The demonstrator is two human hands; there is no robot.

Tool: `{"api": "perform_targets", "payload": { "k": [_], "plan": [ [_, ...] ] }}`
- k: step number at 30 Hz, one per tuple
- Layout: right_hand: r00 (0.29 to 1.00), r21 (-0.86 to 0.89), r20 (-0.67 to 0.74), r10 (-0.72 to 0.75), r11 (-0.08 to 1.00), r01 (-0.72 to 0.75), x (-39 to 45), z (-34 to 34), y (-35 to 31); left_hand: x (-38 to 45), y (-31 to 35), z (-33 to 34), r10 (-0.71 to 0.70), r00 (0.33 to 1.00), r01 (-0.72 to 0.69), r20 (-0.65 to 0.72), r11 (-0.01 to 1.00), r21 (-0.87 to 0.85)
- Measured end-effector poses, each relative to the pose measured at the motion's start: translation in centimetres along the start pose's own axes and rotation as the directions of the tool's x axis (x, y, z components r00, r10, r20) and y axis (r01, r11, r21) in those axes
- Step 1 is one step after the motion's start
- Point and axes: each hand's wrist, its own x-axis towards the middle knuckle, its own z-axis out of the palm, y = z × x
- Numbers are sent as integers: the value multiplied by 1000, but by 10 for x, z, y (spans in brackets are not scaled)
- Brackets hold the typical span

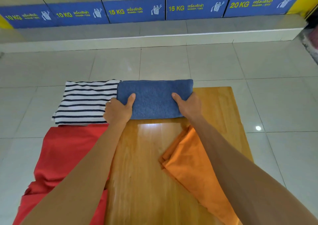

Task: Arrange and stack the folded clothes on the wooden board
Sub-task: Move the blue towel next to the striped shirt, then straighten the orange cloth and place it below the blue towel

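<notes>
Wooden board (pixel 151 164): a long glossy plank, seen running away from the wearer under both forearms; its bare middle lies behind the fingers, toward the wearer.
Red garment (pixel 62 157): soft cloth spread loosely behind the left hand (pixel 118 110), draped over the board's left edge; judged likely to be dragged if the towel is swept that way.
Orange cloth (pixel 194 166): a loosely folded piece behind the right hand (pixel 189 106), partly under that forearm.
Blue towel (pixel 154 99): folded terry, held at the board's far end between both hands; judged thick, soft and light, apt to sag or unfold if lifted by one end, so best taken at both short ends.
Striped shirt (pixel 86 100): folded, touching the towel's left end, just outside the left fingers.
Left fingers: thumb (pixel 131 99) pressed on top; the rest are hidden, apparently curled under the edge.
Right fingers: thumb (pixel 177 97) laid on top; the others cannot be seen.
</notes>
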Motion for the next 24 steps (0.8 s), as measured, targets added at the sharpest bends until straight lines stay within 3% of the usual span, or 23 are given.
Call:
{"api": "perform_targets", "payload": {
  "k": [3,6,9,12,14,16,20,24],
  "plan": [
    [999,-46,30,26,999,-24,-5,-5,-2,-13,10,-2,16,998,-15,-64,1000,18],
    [996,-177,79,34,984,-19,-25,-23,-4,-31,11,0,164,972,-163,-171,986,22],
    [1000,-280,0,10,960,-10,-68,-47,8,-67,7,6,319,924,-329,-209,944,-14],
    [994,-265,-113,12,963,-41,-129,-62,40,-118,0,27,436,899,-437,-28,898,-53],
    [991,-289,-134,32,955,-70,-170,-67,67,-153,-2,44,422,889,-411,179,907,-95],
    [980,-292,-186,77,948,-130,-204,-74,95,-183,-5,59,419,857,-420,300,905,-64],
    [879,-161,-377,293,914,-373,-246,-97,141,-212,-15,69,432,850,-466,302,883,49],
    [809,58,-332,485,866,-496,-252,-105,156,-212,-25,66,357,866,-405,350,911,73]
  ]
}}
